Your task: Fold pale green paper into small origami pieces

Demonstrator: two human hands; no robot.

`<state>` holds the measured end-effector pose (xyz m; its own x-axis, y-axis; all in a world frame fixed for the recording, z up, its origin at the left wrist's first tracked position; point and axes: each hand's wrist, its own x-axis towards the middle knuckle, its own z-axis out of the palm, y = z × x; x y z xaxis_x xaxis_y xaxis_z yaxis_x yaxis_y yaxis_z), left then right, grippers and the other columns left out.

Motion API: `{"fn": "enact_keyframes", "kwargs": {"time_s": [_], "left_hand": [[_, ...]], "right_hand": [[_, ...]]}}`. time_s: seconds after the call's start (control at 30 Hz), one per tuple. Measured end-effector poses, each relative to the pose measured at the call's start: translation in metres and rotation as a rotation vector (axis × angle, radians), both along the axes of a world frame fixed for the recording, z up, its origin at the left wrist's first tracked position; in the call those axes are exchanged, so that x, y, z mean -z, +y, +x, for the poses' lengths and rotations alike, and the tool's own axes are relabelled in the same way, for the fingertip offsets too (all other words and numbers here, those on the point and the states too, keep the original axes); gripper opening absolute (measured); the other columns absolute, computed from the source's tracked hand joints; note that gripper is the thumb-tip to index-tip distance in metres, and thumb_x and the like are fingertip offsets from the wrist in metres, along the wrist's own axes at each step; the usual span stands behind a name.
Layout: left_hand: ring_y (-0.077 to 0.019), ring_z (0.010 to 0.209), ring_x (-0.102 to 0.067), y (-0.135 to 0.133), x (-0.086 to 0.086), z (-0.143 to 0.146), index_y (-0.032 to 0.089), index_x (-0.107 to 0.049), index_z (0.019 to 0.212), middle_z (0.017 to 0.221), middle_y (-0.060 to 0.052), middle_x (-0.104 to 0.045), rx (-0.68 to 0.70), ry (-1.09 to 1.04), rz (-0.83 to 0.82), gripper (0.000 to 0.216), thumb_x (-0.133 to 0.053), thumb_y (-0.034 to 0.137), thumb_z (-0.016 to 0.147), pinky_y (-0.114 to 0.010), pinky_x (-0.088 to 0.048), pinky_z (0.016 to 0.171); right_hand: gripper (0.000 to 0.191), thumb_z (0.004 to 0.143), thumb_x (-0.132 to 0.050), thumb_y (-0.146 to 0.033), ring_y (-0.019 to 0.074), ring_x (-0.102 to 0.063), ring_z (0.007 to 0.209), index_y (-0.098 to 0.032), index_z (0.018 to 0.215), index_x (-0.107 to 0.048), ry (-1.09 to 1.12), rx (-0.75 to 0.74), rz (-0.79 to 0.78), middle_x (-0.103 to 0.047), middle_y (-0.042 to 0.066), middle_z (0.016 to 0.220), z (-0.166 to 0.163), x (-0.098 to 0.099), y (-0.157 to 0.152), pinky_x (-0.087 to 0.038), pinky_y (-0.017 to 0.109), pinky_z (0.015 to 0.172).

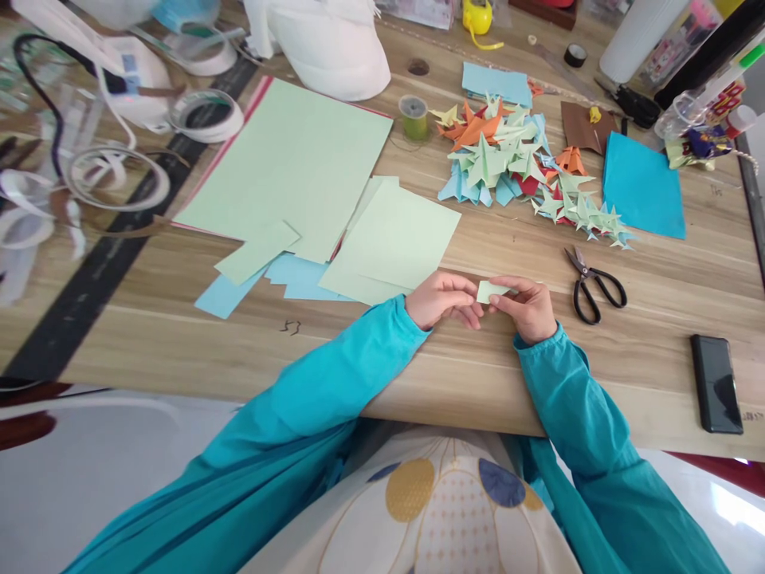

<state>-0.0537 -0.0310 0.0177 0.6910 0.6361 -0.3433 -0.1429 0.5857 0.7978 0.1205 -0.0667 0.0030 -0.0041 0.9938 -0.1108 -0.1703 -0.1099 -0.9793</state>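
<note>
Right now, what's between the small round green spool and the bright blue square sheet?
In the head view, a heap of pale green, orange, blue and red folded-paper shapes lies between the spool and the sheet.

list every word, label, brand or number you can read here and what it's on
Nothing reads with certainty.
Dark handwritten mark on the table, near its front edge: perhaps "53", not certain.
Small marks beside the phone: too small to read.
Red-and-yellow packet: lettering too blurred to read.
Purple wrapper: print too blurred to read.
</note>
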Motion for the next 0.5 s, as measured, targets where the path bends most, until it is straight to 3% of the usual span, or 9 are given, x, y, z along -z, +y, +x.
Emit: {"fn": "enact_keyframes", "kwargs": {"time_s": [0.17,0.5], "left_hand": [[-0.0144,0.049,-0.063,-0.0039,0.0003,0.0055,0.007,-0.06,0.066,0.065,-0.007,-0.067,-0.013,0.099,0.151,0.029,-0.073,0.033,0.066,-0.025,-0.051,0.047],[-0.0148,0.046,-0.062,-0.0031,0.0015,0.005,0.008,-0.057,0.061,0.059,-0.006,-0.065,-0.019,0.103,0.154,0.031,-0.072,0.035,0.067,-0.026,-0.051,0.045]], "right_hand": [[0.031,0.053,-0.081,-0.024,0.0114,-0.06,0.048,-0.019,0.082,-0.072,-0.006,-0.028,0.004,-0.067,-0.001,0.059,-0.0043,-0.0032,-0.0015,-0.052,0.026,0.048],[0.027,0.063,-0.076,-0.025,0.0121,-0.063,0.053,-0.021,0.089,-0.071,0.046,-0.084,0.003,-0.069,0.0,0.062,-0.0022,0.0013,-0.0025,-0.053,0.026,0.054]]}}
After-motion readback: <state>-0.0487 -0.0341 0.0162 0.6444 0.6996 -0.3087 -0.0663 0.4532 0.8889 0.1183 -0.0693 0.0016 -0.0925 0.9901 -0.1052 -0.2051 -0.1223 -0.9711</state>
